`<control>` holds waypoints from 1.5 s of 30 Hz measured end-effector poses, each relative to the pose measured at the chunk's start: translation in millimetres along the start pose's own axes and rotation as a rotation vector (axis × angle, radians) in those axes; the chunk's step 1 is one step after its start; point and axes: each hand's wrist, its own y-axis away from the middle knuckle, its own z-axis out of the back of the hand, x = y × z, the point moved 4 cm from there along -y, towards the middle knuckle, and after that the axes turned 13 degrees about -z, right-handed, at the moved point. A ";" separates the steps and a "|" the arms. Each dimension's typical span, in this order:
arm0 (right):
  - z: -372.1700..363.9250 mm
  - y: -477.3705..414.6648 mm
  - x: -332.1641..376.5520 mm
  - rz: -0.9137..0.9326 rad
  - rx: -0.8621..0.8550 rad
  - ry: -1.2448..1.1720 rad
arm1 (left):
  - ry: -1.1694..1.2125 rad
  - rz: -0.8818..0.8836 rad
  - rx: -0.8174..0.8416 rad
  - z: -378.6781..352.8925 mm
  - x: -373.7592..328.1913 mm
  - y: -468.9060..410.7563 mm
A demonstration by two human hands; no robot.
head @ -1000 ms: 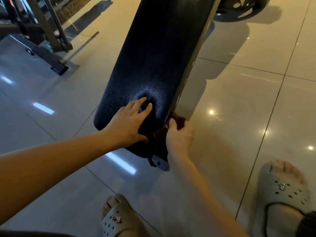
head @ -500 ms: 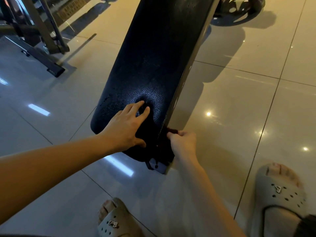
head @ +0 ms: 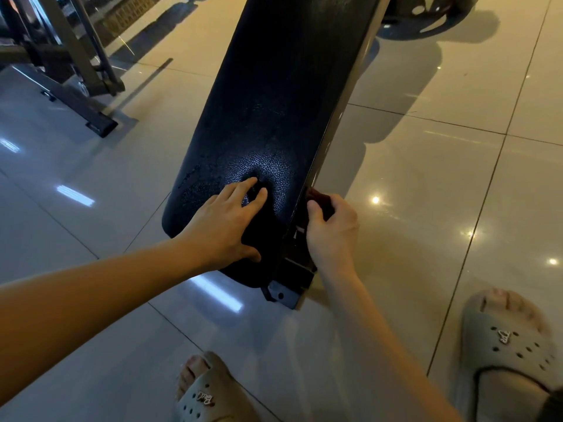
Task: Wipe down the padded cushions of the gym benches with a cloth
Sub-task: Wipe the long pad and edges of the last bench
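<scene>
The black padded cushion with grained leather-like skin (head: pixel 274 102) belongs to a gym bench and runs away from the person over the glossy tiled floor (head: pixel 426 178). The left hand (head: pixel 225 226) lies flat on the near end of the cushion. Its fingers are straight and a little spread, and the fingertips press a small hollow into the padding. The right hand (head: pixel 332 229) has its fingers curled round a dark reddish-brown cloth (head: pixel 318 197) and holds it against the right side edge of the cushion, close to the near end.

I judge that the step in hand is wiping this side edge. To do it well, the left hand should only steady the pad, while the right hand draws the cloth along the edge in long strokes with even pressure. The cloth should wrap over the line where the padding meets the grey metal rail (head: pixel 341 117), because dirt probably collects there. The dark metal bracket (head: pixel 285 292) under the near end has corners, so the knuckles should pass with care. On the left part of the top there are small dull specks; I cannot tell if they are drops or dirt, but this area will likely need a pass too.

No bucket, bottle or other container is in view, so no contents can be reported. I cannot tell whether the cloth is damp.
</scene>
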 end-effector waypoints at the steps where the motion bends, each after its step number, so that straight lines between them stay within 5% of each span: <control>1: -3.3 9.2 -6.3 0.034 0.030 -0.022 | -0.010 -0.011 0.005 -0.3 0.8 0.6; 7: -11.5 9.4 -20.0 0.239 0.057 0.022 | -0.119 -0.114 -0.113 25.8 6.0 -17.5; 13: 0.5 -52.0 28.9 0.292 -0.118 0.083 | 0.129 -0.025 -0.508 50.1 -7.6 -74.1; 20: -7.2 -1.4 -10.0 0.299 0.067 0.065 | 0.236 0.081 -0.641 26.5 9.9 -120.4; 26: 5.9 -82.4 50.2 0.332 -0.107 0.127 | 0.238 0.076 -0.677 19.6 14.1 -123.2; 32: -2.4 -11.2 13.2 0.389 0.123 0.129 | 0.253 0.076 -0.682 20.1 14.6 -123.3; 38: 12.0 -108.2 79.2 0.425 -0.171 0.192 | 0.245 0.075 -0.675 20.2 12.2 -123.7; 45: -1.5 -26.3 16.1 0.413 0.128 0.187 | 0.260 0.086 -0.691 22.0 13.5 -124.0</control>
